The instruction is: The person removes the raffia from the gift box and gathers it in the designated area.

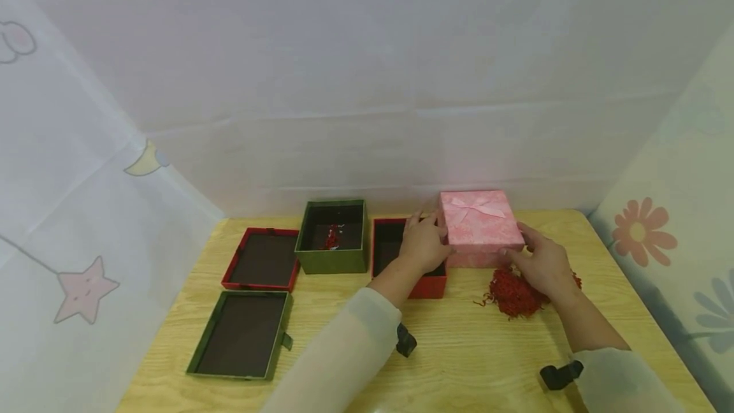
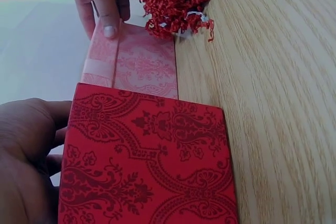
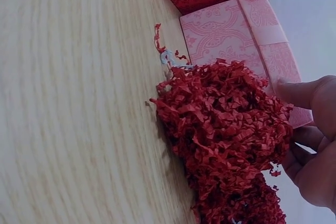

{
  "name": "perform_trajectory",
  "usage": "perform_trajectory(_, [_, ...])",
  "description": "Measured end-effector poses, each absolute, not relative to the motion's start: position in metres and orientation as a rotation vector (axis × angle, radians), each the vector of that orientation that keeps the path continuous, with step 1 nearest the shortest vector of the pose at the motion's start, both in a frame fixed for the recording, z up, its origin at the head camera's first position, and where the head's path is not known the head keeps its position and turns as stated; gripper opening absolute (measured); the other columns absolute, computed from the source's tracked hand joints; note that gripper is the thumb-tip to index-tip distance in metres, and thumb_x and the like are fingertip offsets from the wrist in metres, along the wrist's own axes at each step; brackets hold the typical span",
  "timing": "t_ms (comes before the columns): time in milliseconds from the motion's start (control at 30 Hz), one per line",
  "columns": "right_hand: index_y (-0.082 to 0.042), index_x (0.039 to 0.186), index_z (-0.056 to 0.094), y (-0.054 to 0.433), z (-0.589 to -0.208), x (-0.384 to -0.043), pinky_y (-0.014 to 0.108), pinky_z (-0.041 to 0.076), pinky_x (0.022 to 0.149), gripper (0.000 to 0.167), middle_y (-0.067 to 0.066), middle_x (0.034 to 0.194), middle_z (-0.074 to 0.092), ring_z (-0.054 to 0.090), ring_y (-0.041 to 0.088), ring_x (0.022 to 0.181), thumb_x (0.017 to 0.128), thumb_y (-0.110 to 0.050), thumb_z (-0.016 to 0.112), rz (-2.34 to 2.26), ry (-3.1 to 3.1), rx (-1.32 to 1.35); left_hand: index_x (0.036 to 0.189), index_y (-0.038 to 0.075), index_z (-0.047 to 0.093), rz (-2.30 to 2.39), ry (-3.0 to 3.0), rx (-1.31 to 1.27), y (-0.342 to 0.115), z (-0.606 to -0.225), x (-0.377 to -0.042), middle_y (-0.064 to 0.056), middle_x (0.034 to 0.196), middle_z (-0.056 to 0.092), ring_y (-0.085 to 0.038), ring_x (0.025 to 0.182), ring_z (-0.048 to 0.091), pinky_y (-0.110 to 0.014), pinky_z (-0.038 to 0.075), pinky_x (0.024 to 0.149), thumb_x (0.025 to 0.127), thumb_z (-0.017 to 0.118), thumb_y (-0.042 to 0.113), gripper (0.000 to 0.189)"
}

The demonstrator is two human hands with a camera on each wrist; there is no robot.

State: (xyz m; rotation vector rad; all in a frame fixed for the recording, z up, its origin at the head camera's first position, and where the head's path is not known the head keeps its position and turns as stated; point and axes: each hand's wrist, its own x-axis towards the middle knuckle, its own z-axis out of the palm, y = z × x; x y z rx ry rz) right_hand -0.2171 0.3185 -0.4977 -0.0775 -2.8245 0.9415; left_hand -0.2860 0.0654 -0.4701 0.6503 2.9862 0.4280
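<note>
A pink gift box (image 1: pixel 484 225) with a bow on its lid stands at the back right of the table. My left hand (image 1: pixel 423 242) holds its left side, reaching over the open red box (image 1: pixel 427 287), whose patterned outer wall (image 2: pixel 147 161) fills much of the left wrist view. From the right, my right hand (image 1: pixel 541 263) grips the pink box, its thumb on the front edge of the lid and the other fingers along the side. Beneath that hand lies a heap of red shredded paper (image 3: pixel 226 119), right in front of the pink box.
Left of the red box is an open green box (image 1: pixel 332 264) with a few red shreds inside. Farther left, a red lid (image 1: pixel 260 261) and a green lid (image 1: pixel 239 336) lie with their dark insides up. A white cloth (image 1: pixel 355 81) hangs behind the wooden table (image 1: pixel 459 352).
</note>
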Motion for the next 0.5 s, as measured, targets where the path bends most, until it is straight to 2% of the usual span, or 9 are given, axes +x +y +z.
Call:
perform_trajectory(233, [0.002,0.156,0.042,0.318,-0.492,-0.216,0.068,0.050,0.093,0.074,0.031,0.137,0.060,0.058,0.054,0.123,0.099,-0.036,0.072,0.927,-2.795,-0.072,0.140,0.029,0.068,0.553,2.968,0.666,0.061,-0.471,-0.287,0.000,0.165,0.039,-0.036,0.154,0.025,-0.052,0.019,0.126,0.096,0.072,0.050,0.048])
perform_trajectory(500, [-0.001,0.157,0.042,0.315,-0.478,-0.211,0.067,0.050,0.089,0.078,0.029,0.135,0.062,0.059,0.054,0.121,0.098,-0.042,0.072,0.887,-2.759,-0.097,0.146,0.026,0.062,0.784,2.948,0.739,0.054,-0.461,-0.286,-0.004,0.167,0.035,-0.034,0.155,0.023,-0.049,0.022,0.125,0.097,0.072,0.045,0.053])
